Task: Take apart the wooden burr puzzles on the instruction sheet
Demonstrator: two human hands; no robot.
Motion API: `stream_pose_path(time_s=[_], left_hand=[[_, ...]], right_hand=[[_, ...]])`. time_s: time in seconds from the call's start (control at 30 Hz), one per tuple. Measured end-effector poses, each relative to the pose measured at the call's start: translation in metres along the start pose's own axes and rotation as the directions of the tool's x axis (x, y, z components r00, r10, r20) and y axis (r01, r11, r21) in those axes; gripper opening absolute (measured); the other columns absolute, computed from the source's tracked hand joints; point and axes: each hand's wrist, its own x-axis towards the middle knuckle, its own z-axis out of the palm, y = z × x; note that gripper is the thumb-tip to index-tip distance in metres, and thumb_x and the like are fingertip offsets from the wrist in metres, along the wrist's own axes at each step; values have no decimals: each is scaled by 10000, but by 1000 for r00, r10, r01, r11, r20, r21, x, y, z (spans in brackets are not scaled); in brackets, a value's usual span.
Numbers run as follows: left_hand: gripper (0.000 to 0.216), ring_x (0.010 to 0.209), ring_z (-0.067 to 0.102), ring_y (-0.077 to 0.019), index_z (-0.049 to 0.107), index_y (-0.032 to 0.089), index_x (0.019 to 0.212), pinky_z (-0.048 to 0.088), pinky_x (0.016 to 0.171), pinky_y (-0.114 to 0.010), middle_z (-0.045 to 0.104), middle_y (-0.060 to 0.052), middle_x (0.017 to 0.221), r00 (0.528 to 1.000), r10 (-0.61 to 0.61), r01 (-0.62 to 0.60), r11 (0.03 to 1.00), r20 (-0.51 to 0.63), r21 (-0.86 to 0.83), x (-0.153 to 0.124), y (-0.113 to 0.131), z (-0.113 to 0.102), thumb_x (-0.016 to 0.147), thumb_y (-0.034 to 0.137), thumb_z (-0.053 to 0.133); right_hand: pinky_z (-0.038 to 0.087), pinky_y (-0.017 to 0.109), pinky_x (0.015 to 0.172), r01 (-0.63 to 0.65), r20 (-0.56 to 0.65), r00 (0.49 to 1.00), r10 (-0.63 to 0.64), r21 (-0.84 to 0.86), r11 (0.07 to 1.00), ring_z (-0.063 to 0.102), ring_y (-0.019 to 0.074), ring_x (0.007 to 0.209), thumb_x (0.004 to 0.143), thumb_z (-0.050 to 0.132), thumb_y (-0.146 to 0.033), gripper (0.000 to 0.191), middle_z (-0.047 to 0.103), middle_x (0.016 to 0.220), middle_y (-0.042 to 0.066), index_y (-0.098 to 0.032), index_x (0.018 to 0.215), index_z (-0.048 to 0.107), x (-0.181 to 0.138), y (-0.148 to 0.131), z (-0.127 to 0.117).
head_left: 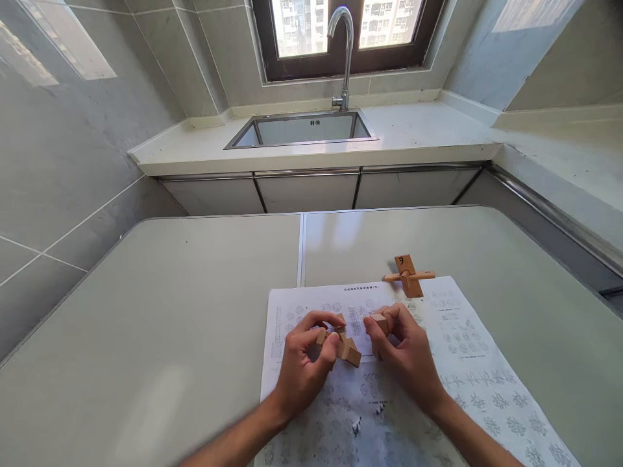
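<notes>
left hand (302,363): pinching wooden pieces (346,347) | right hand (407,353): pinching wooden block (379,322)

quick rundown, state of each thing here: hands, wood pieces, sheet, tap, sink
left hand: shut on a cluster of wooden pieces
right hand: shut on a single wooden block
wooden cross puzzle: assembled, lying untouched at the sheet's far edge
printed sheet: flat on the table, under both hands
tap: no water visible
sink: looks empty
</notes>
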Motion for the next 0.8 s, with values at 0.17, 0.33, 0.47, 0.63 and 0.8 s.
stream_pose_path(time_s=[0.17,0.33,0.47,0.63,0.8], left_hand=[[552,543,554,-122,313,223,602,473,573,-276,537,32,570,985,-175,173,981,-6,-91,0,0,2,939,432,698],[385,663,553,-126,437,225,744,474,626,-254,556,34,726,984,-154,155,988,-92,3,-1,-7,8,950,414,701],[104,940,647,-196,584,231,979,562,848,-339,654,-37,1005,992,-31,51,985,-121,167,-1,-13,11,995,317,641],[349,1141,611,-264,547,254,1262,561,976,-440,630,-79,1197,988,101,-52,931,-117,362,-3,-18,12,935,193,653],[556,1268,535,-315,504,271,1462,504,1077,-532,578,-116,1345,991,130,-107,867,-15,487,-5,-19,13,934,179,654]], right_hand=[[418,255,473,-59,64,996,59,-6,998,450,112,521,978,695,-570,390,607,801,-23,-252,900,483,3,1,0],[508,289,508,-44,61,997,46,-33,998,533,118,524,969,699,-572,367,720,1061,61,-247,1013,536,4,5,2],[574,329,578,-3,49,999,7,-82,997,590,134,555,989,686,-537,327,718,1164,89,-240,1093,597,3,6,2],[598,365,647,89,76,994,-79,-133,987,623,168,616,1030,643,-483,332,721,1175,101,-243,1258,656,4,4,2],[600,366,676,156,87,986,-145,-137,978,664,201,728,1042,636,-456,300,706,1289,133,-242,1243,691,6,3,3]])
